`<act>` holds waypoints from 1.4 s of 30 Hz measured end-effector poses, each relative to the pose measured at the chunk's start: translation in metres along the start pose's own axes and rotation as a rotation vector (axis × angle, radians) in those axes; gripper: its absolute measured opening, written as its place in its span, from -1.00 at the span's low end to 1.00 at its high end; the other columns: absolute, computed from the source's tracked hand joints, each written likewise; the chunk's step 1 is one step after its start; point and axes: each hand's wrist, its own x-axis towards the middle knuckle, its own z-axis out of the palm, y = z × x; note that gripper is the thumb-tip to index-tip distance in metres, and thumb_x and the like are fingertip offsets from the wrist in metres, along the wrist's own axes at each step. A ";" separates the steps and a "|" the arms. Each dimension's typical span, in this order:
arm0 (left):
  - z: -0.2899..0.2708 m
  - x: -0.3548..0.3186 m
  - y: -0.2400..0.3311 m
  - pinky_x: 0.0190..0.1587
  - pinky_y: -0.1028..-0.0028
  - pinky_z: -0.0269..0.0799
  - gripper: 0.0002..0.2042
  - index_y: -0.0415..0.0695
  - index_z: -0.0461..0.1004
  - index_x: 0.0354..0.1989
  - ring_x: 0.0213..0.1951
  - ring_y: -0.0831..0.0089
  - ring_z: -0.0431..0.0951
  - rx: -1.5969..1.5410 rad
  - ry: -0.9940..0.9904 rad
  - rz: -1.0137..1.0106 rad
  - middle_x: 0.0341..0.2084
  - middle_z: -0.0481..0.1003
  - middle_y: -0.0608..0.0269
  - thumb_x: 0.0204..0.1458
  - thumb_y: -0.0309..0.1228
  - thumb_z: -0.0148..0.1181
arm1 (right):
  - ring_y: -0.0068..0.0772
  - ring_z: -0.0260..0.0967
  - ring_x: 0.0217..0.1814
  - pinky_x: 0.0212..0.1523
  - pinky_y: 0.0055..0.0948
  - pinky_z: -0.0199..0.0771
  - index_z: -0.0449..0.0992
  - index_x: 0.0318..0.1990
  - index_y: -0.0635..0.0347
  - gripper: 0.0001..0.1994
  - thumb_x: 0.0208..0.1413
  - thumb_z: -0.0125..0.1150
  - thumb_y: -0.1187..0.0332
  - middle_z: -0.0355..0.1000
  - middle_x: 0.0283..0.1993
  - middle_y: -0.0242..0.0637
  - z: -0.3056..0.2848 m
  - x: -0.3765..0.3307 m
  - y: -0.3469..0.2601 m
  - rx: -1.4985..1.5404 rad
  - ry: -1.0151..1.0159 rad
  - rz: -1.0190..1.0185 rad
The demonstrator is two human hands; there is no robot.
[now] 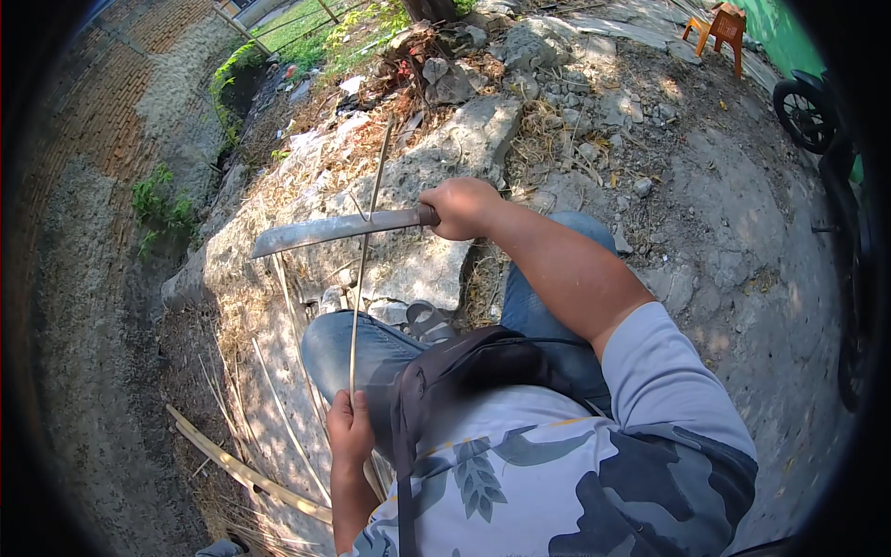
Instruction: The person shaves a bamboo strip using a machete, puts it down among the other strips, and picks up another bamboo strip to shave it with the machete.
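Note:
My right hand (461, 208) is closed round the dark handle of a machete (311, 235), its long grey blade pointing left and lying across a thin stick. That stick (358, 302), perhaps a split strip of bamboo, runs up from my left hand (349, 425), which grips its lower end beside my bent knee. Blade and stick meet near the handle side of the blade, and a small sliver stands out there. The stick's far end reaches over a rough concrete slab (422, 162). From this view I cannot tell how deep the edge bites.
Several long pale strips (290, 422) and a thicker split pole (246, 472) lie on the ground at the left. A brick wall (102, 139) rises beyond them. Rubble (575, 102) lies ahead. An orange plastic chair (719, 37) and a motorcycle wheel (804, 116) stand at the right.

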 end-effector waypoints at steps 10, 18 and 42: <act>0.002 -0.002 0.005 -0.42 0.57 0.13 -0.67 -0.21 0.43 -0.33 -0.46 0.72 0.19 -0.008 -0.007 -0.047 -0.57 0.28 0.52 0.40 -0.19 0.06 | -0.06 0.58 -0.02 -0.02 -0.02 0.57 0.61 -0.17 -0.08 -0.78 -0.03 0.27 0.29 0.61 -0.16 -0.24 -0.013 -0.004 -0.010 -0.019 -0.115 0.088; 0.001 0.001 -0.005 -0.46 0.53 0.21 -0.68 -0.26 0.47 -0.28 -0.50 0.68 0.25 -0.004 0.010 -0.042 -0.60 0.36 0.44 0.37 -0.20 0.11 | -0.05 0.57 -0.02 -0.02 -0.02 0.56 0.60 -0.18 -0.06 -0.79 -0.02 0.28 0.27 0.60 -0.15 -0.24 -0.010 -0.002 -0.009 -0.019 -0.125 0.081; 0.004 0.001 -0.003 -0.47 0.62 0.13 -0.70 -0.22 0.47 -0.28 -0.52 0.76 0.20 -0.094 0.014 -0.054 -0.57 0.34 0.53 0.31 -0.20 0.23 | -0.03 0.57 -0.05 -0.07 0.00 0.56 0.61 -0.18 -0.04 -0.79 -0.01 0.30 0.24 0.60 -0.18 -0.20 -0.006 -0.003 -0.006 -0.008 -0.093 0.048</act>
